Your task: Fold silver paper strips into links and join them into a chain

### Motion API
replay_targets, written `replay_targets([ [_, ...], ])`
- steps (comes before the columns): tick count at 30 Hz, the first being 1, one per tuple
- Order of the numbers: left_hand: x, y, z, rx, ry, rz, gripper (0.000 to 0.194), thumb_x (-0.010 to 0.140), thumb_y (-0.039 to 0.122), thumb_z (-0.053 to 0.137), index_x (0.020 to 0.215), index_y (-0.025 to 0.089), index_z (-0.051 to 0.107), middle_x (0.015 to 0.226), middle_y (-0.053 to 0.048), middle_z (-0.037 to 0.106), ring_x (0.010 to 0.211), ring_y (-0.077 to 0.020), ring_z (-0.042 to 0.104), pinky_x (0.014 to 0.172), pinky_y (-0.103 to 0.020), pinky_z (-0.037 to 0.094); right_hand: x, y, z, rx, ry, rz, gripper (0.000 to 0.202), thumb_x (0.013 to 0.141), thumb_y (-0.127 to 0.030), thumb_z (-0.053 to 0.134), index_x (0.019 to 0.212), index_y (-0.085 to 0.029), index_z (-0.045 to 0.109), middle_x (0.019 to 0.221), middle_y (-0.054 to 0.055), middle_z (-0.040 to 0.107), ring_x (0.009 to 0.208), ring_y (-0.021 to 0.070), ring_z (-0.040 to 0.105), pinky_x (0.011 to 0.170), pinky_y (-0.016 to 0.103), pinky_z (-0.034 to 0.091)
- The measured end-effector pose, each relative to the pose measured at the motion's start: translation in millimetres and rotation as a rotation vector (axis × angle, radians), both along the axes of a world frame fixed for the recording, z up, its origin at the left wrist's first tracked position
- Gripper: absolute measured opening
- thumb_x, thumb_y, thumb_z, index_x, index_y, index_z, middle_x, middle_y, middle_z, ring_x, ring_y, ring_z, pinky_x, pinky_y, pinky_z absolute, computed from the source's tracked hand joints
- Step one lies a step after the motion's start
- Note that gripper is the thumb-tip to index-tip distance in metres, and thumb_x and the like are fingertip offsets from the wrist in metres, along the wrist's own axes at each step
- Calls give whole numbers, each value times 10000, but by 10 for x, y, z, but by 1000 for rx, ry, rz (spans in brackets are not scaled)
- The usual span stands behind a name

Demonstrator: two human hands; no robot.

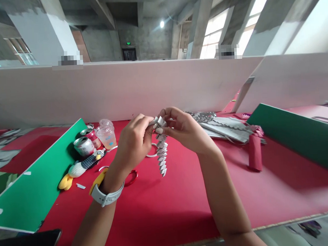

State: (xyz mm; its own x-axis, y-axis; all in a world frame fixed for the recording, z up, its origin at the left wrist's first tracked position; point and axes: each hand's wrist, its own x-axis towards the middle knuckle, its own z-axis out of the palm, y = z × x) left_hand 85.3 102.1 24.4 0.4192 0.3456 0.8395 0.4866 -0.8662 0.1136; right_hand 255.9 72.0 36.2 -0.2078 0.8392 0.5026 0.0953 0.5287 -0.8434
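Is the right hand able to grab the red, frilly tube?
Probably yes: nothing seems to stand between the right hand and the red tube, though that hand is holding the folded strip.

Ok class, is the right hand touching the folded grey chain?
Touching: the head view shows the right hand with its thumb against the folded grey chain, near its top.

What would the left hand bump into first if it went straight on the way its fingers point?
First the folded strip that the left hand holds; beyond it, probably the right hand, though depth is unclear.
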Motion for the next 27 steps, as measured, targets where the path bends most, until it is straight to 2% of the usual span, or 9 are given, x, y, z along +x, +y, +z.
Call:
replay_targets([
  [3,-24,27,7,4,67,14,154,932,123,456,935,157,605,820,-43,623,756,-162,572,673,-270,443,24,4,-5,5,-46,-58,195,783,-256,705,842,-171,540,814,12,577,739,116,555,661,263,477],
  [6,-30,40,3,-1,53,6,171,936,143,460,922,149,630,799,-46,639,735,-159,580,672,-272,458,16,8,-12,3,-41,-102,132,776,-195,674,814,-170,550,794,6,575,719,113,550,647,264,466],
  [10,-8,21,0,-126,-139,-93,134,913,198,564,974,160,676,875,-53,716,772,-140,656,705,-242,505,42,58,-20,-57,107,-6,225,723,-255,768,824,-166,588,794,-1,575,700,97,538,627,247,451],
  [14,33,-12,4,-238,-358,-104,155,892,273,622,979,178,707,884,-47,746,779,-138,687,713,-239,540,71,144,-41,-217,317,112,317,655,-298,842,819,-158,610,760,-8,585,654,80,544,611,230,472],
  [19,41,-40,24,-251,-350,-166,130,884,221,609,924,176,724,834,-37,727,728,-126,654,669,-237,530,18,173,-67,-252,381,189,293,656,-276,848,837,-165,647,790,0,621,685,83,578,637,217,505],
  [23,-4,-48,64,-249,-344,-186,120,877,188,607,880,178,727,840,-34,721,760,-129,645,687,-239,522,-46,143,-79,-229,412,183,232,709,-261,813,843,-167,649,790,-1,624,681,77,576,657,216,511],
  [27,-38,-43,88,-286,-331,-233,125,879,189,605,875,180,729,840,-36,713,767,-133,633,687,-246,521,-69,135,-88,-211,409,157,252,707,-277,813,861,-178,639,798,3,622,693,91,576,660,231,518],
])
